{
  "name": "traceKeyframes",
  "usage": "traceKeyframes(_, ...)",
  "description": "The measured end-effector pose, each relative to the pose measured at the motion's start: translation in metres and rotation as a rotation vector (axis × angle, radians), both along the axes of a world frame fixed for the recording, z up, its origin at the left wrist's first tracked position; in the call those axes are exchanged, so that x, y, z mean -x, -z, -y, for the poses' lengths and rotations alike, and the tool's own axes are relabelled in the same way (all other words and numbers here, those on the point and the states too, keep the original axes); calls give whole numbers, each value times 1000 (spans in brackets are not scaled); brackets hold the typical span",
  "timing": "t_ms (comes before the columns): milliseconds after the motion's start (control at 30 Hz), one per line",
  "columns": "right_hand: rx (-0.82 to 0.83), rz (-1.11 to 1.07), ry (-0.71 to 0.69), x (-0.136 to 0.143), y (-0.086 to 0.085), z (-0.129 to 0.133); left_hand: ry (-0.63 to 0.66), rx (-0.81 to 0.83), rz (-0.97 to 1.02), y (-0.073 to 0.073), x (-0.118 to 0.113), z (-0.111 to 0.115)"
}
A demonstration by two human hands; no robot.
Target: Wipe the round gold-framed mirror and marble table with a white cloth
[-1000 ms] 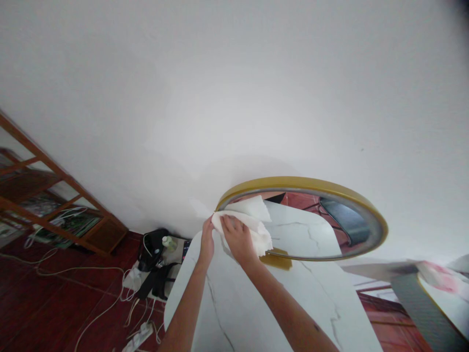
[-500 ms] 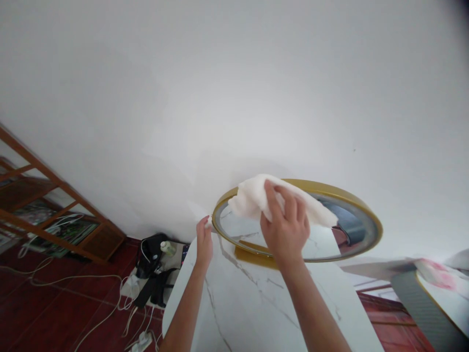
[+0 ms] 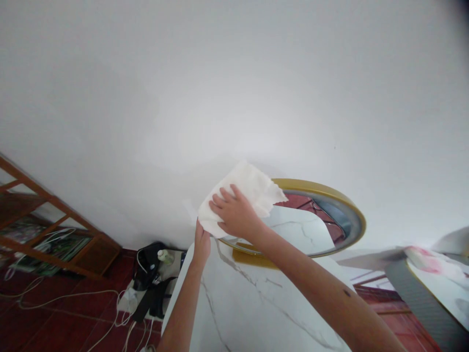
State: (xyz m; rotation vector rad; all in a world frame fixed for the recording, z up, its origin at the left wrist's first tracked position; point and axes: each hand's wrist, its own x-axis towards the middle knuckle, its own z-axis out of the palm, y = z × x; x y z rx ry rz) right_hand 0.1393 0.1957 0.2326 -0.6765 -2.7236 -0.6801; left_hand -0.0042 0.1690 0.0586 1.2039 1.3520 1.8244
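White wall (image 3: pixel 234 88), right hand (image 3: pixel 234 212) spread on cloth (image 3: pixel 252 188), left hand (image 3: pixel 201 244) pinching its edge, 1 mirror (image 3: pixel 311 225).

A pale, plain wall (image 3: pixel 234 88) fills most of the view, brightest around its middle and duller toward the edges. At the left, a brown wooden shelf unit (image 3: pixel 54 234) with papers inside stands against it on dark red floor tiles (image 3: pixel 69 313). A white, grey-veined bench (image 3: pixel 249 313) sits at the wall's foot; another white-topped piece of furniture (image 3: pixel 439 293) stands at the right.
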Motion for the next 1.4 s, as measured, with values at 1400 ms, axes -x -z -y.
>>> traceKeyframes(1400, 265, -595, 442, -176, 176, 151, 249, 336, 19, 73, -50, 81)
